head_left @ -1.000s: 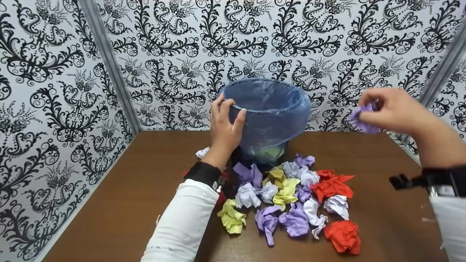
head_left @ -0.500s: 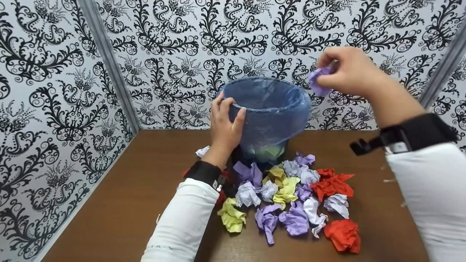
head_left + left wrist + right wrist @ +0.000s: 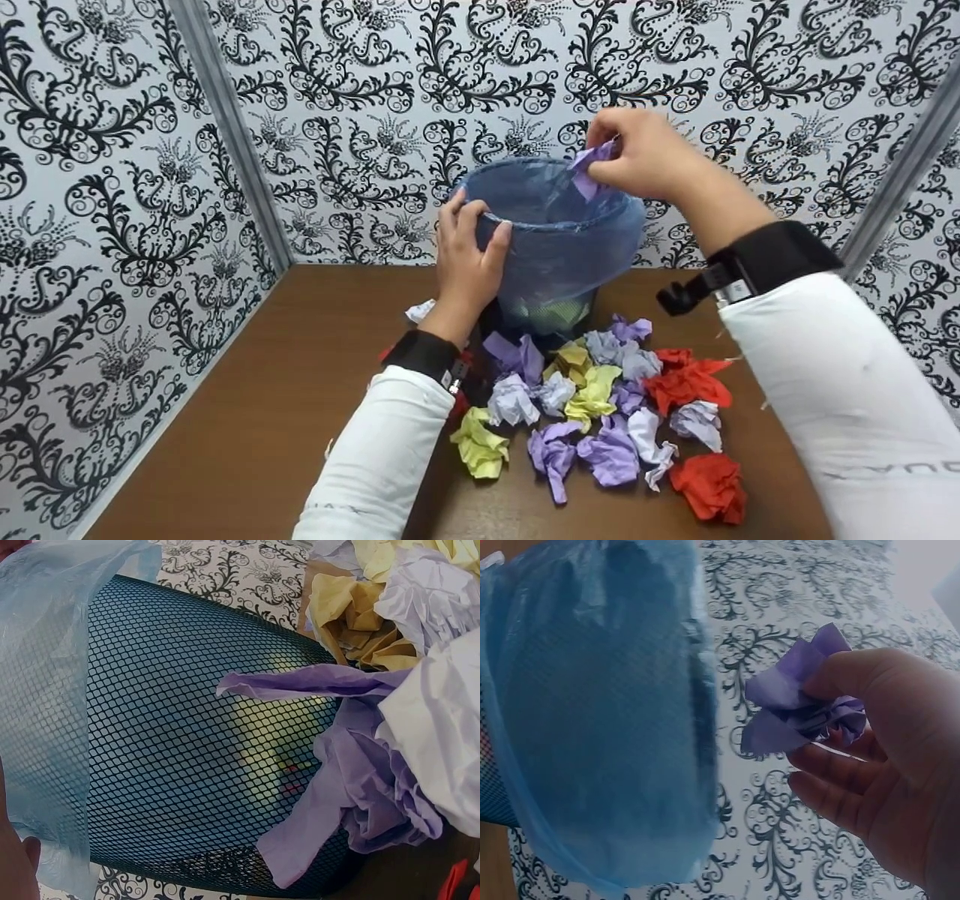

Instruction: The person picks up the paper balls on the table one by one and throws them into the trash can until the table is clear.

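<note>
A mesh wastebasket (image 3: 172,720) lined with a blue plastic bag (image 3: 570,255) stands on the table, with yellowish paper showing through its lower wall. My left hand (image 3: 471,262) grips the basket's left rim, fingers over the edge and thumb on the near side. Above the right part of the opening, my right hand (image 3: 645,154) pinches a crumpled purple paper (image 3: 591,169) between thumb and fingers. The right wrist view shows that purple paper (image 3: 799,701) beside the bag's rim.
Crumpled papers lie heaped in front of the basket: purple (image 3: 609,451), yellow (image 3: 480,444), white (image 3: 649,442) and red (image 3: 709,486). Part of the heap sits behind my left forearm. A patterned wall (image 3: 360,135) rises behind the brown table (image 3: 247,420).
My right hand has carried the purple paper leftward from the far right, rising and then dipping slightly to the basket's opening. The left hand has stayed on the rim.
</note>
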Demonstrator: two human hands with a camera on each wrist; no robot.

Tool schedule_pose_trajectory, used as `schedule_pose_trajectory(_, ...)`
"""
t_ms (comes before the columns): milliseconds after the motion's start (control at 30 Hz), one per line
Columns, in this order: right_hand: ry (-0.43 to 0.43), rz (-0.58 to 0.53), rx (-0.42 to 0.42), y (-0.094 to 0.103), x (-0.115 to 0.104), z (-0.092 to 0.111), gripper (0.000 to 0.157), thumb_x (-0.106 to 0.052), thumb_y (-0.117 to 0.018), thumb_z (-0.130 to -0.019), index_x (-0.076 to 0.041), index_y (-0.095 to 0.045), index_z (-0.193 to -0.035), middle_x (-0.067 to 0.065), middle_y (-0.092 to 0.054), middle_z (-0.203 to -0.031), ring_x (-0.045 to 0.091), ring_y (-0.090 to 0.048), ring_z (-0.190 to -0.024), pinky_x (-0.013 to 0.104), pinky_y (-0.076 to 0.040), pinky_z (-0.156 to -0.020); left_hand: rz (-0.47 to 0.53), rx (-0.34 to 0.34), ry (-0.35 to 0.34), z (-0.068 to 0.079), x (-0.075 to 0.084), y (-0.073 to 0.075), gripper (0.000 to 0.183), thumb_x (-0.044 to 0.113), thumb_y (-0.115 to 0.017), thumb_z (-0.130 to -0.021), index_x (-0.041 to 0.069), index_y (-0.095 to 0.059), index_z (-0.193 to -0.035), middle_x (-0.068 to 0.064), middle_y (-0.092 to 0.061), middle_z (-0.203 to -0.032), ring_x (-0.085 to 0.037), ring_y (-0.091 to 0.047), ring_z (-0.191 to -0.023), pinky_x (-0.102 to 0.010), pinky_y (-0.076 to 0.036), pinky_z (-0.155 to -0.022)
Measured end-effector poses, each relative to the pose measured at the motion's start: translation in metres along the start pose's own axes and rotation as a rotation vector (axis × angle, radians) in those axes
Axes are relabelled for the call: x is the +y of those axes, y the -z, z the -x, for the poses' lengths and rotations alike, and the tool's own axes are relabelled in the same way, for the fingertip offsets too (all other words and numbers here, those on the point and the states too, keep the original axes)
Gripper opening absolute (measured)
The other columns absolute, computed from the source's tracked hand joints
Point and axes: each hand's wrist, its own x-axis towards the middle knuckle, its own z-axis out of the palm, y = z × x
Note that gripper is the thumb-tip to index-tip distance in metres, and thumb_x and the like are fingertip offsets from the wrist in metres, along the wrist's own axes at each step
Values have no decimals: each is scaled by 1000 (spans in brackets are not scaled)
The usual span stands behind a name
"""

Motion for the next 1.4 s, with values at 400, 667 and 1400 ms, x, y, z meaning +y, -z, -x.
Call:
schedule_pose_trajectory(400, 1, 24, -29, -23, 9, -8, 21, -14, -65, -90, -7, -61, -110, 12, -61, -117, 26, -60, -95, 37, -55, -81, -10, -1, -3, 0, 0, -1, 56, 63, -45, -93, 20, -56, -126, -12, -37, -159, -32, -43, -142, -50, -43, -110)
schedule_pose_trajectory(667, 10, 41, -52, -34, 14, -7, 21, -10, -65, -88, -6, -62, -108, 13, -64, -117, 27, -63, -96, 39, -58, -82, -7, 2, -7, -1, -2, -1, 53, 61, -46, -93, 20, -57, -125, -11, -37, -159, -32, -43, -142, -50, -43, -111)
schedule_pose_trajectory(1400, 118, 38, 32, -7, 29, 36, 21, -24, -67, -95, -7, -65, -108, 10, -65, -113, 27, -60, -107, 46, -52, -96, -10, -6, 4, -1, -2, -2, 54, 60, -48, -94, 19, -57, -127, -10, -36, -160, -31, -44, -140, -50, -48, -105)
